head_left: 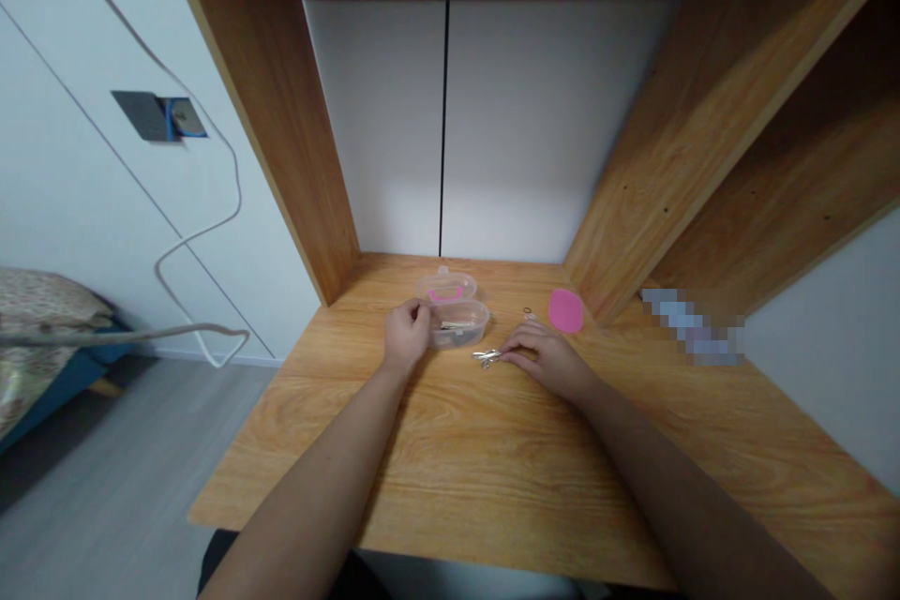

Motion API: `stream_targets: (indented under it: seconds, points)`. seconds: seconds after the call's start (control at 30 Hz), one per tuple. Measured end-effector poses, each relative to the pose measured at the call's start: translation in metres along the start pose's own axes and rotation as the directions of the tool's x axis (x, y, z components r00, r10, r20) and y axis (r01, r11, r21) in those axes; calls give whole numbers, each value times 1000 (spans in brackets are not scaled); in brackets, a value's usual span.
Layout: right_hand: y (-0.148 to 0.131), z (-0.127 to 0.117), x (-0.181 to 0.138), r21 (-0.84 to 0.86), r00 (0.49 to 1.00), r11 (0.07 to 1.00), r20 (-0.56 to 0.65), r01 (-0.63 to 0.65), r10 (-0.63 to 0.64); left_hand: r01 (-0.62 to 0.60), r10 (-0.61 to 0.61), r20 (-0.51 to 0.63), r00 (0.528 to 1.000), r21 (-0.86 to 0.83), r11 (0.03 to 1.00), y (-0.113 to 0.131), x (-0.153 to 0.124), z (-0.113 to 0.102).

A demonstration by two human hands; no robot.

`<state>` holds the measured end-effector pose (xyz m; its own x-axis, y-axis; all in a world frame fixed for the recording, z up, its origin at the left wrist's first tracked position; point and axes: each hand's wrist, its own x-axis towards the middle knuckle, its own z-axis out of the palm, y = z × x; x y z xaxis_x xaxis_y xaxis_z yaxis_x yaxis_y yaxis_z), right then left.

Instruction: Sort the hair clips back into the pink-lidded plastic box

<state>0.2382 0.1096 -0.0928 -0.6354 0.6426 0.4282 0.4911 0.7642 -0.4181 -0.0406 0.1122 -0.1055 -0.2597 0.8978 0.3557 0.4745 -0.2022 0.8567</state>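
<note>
A clear plastic box (472, 330) stands with its lid (450, 285) folded open behind it; the lid has a pink handle. Some small, slim items lie inside, too small to name. At the box's left end, my left hand (406, 335) is closed on its rim. Just right of the box's front, my right hand (545, 356) pinches a small cluster of shiny silver metal pieces (486, 357) low over the table; their exact kind is unclear. Behind the right hand lies a small dark ring-shaped item (527, 310).
A pink rounded flat piece (565, 310) lies near the right upright panel (633, 197). Farther right is a blurred-out item (693, 328). Wooden side panels and a shelf overhead frame the wooden tabletop (450, 469). A white cable (235, 178) hangs on the left.
</note>
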Motion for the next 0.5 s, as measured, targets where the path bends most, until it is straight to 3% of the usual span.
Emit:
stream_targets:
  seconds: [0.5]
  points:
    - [4,2,-1,-21,1000,1000,4,-18,18,-3,3,-1,1000,16,1000,-2,1,1]
